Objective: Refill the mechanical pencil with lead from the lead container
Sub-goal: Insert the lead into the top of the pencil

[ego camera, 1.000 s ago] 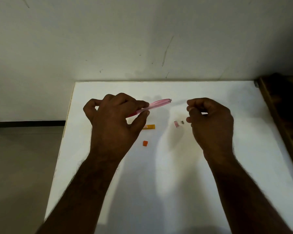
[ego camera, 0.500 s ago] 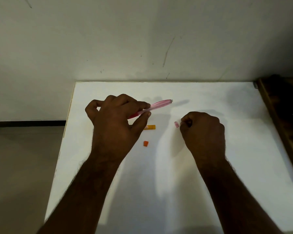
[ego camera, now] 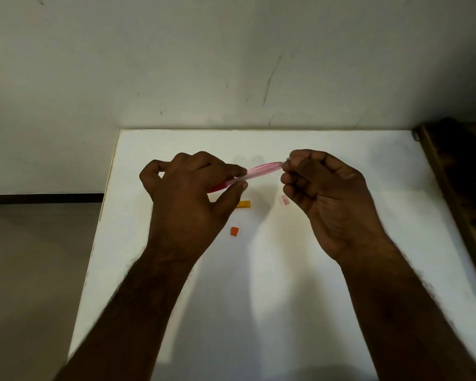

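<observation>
My left hand (ego camera: 187, 199) grips the pink translucent mechanical pencil (ego camera: 261, 171) by its lower half, with the open end pointing right and slightly up. My right hand (ego camera: 322, 193) pinches a small grey piece (ego camera: 287, 160) between thumb and forefinger, right at that end of the pencil. The yellow lead container (ego camera: 244, 204) lies flat on the white table (ego camera: 259, 298), partly behind my left thumb. Its small orange cap (ego camera: 234, 231) lies apart, just in front of it. A small pink cap (ego camera: 285, 201) rests on the table below my right fingers.
A grey wall runs along the table's far edge. A dark wooden piece of furniture (ego camera: 462, 193) borders the table's right side. The floor drops away past the left edge.
My right hand dipped to the table, took the small grey piece that lay beside the pink cap, and rose to the pencil's end. My left hand kept the pencil nearly still.
</observation>
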A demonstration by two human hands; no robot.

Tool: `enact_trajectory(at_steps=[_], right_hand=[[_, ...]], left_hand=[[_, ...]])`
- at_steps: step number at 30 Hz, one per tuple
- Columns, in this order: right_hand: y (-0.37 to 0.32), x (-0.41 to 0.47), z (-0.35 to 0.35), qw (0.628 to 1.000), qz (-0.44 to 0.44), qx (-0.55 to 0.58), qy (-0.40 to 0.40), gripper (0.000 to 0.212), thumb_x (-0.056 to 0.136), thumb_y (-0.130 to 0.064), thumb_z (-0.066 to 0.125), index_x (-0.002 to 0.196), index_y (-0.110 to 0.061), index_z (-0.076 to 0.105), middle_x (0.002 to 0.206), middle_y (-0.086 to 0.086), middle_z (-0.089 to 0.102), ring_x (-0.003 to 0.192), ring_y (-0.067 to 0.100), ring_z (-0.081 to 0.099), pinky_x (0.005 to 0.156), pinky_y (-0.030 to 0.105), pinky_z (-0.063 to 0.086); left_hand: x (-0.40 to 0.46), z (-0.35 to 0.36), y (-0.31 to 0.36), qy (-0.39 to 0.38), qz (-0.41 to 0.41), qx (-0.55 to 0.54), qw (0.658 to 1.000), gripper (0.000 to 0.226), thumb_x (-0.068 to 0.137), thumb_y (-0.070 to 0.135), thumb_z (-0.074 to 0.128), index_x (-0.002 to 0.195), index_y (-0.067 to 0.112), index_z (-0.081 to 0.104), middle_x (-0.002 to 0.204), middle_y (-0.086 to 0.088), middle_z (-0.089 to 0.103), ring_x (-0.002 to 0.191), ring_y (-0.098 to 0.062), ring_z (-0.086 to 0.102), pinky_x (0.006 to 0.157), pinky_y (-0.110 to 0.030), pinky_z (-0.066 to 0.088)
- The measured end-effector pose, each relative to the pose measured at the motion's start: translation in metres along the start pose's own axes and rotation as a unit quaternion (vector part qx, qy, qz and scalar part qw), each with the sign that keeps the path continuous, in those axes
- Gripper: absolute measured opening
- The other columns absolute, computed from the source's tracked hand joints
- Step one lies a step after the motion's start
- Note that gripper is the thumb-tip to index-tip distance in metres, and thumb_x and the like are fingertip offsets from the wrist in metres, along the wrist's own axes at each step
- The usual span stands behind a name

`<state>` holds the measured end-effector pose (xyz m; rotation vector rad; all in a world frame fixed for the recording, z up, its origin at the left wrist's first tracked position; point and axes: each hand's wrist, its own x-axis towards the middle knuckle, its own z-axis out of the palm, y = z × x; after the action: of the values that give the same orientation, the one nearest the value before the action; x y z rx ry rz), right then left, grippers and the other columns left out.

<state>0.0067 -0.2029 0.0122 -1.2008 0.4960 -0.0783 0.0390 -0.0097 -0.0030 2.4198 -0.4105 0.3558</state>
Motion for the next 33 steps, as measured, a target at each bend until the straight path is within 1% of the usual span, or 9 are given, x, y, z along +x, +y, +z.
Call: enact_trajectory(at_steps=[2,5,11,22,26,31,33], right_hand=[[0.0008,-0.0004,0.0006,1.0,-0.003,-0.017,-0.004,0.013,0.094,-0.006,0.068,0.09,-0.014,0.078,0.084,0.007,0.076,0.076,0.019,0.071,0.07,0.027,0.057],[0.0017,0.0002,0.001,0.999,-0.004,-0.033,0.005,0.015,0.093,-0.009,0.069,0.087,-0.017,0.08,0.082,0.006,0.075,0.076,0.018,0.07,0.072,0.026,0.057],[0.0031,0.0008,0.0008,1.0,0.018,-0.004,0.004,0.014,0.093,-0.01,0.07,0.086,-0.017,0.08,0.086,0.007,0.075,0.081,0.022,0.072,0.073,0.027,0.058],[0.0046,0.002,-0.0006,0.999,0.028,0.013,-0.01,0.009,0.096,-0.01,0.067,0.097,-0.01,0.076,0.086,0.007,0.077,0.081,0.021,0.075,0.072,0.026,0.059],[0.0049,0.0025,-0.0006,0.999,0.039,0.019,-0.018,0.011,0.096,-0.011,0.067,0.093,-0.011,0.077,0.086,0.007,0.077,0.08,0.021,0.075,0.072,0.027,0.059],[0.006,0.0028,-0.0012,0.999,0.035,0.01,-0.03,0.014,0.096,-0.01,0.066,0.09,-0.013,0.078,0.086,0.008,0.077,0.08,0.021,0.075,0.072,0.027,0.059],[0.0065,0.0031,-0.0014,0.999,0.022,-0.009,-0.035,0.013,0.097,-0.01,0.066,0.092,-0.013,0.078,0.086,0.007,0.077,0.081,0.021,0.075,0.073,0.028,0.059]], left_hand=[[-0.0003,0.0004,0.0006,0.0,0.002,0.0,1.0,0.015,0.09,0.047,0.068,0.1,0.04,0.075,0.096,0.018,0.071,0.095,-0.008,0.062,0.095,-0.041,0.023],[-0.0001,0.0007,0.0006,0.0,0.001,0.0,1.0,0.015,0.09,0.048,0.067,0.101,0.04,0.075,0.096,0.018,0.071,0.095,-0.007,0.062,0.094,-0.039,0.021],[0.0001,-0.0001,0.0006,-0.005,0.001,-0.007,1.0,0.016,0.09,0.049,0.067,0.101,0.04,0.075,0.097,0.018,0.072,0.096,-0.007,0.062,0.093,-0.039,0.022],[0.0006,-0.0003,-0.0023,-0.005,0.006,-0.013,1.0,0.016,0.092,0.05,0.066,0.102,0.041,0.074,0.098,0.019,0.071,0.096,-0.006,0.062,0.093,-0.041,0.024],[0.0009,-0.0005,-0.0029,-0.004,0.0,-0.023,1.0,0.015,0.092,0.048,0.065,0.101,0.041,0.074,0.098,0.019,0.071,0.095,-0.005,0.062,0.093,-0.04,0.023],[0.0004,-0.0008,-0.0034,-0.003,-0.004,-0.035,0.999,0.014,0.094,0.046,0.064,0.101,0.04,0.073,0.097,0.018,0.07,0.092,-0.003,0.06,0.091,-0.041,0.024],[0.0006,-0.0013,-0.0045,-0.002,-0.004,-0.037,0.999,0.013,0.094,0.046,0.064,0.101,0.04,0.073,0.097,0.018,0.07,0.092,-0.004,0.061,0.091,-0.042,0.025]])
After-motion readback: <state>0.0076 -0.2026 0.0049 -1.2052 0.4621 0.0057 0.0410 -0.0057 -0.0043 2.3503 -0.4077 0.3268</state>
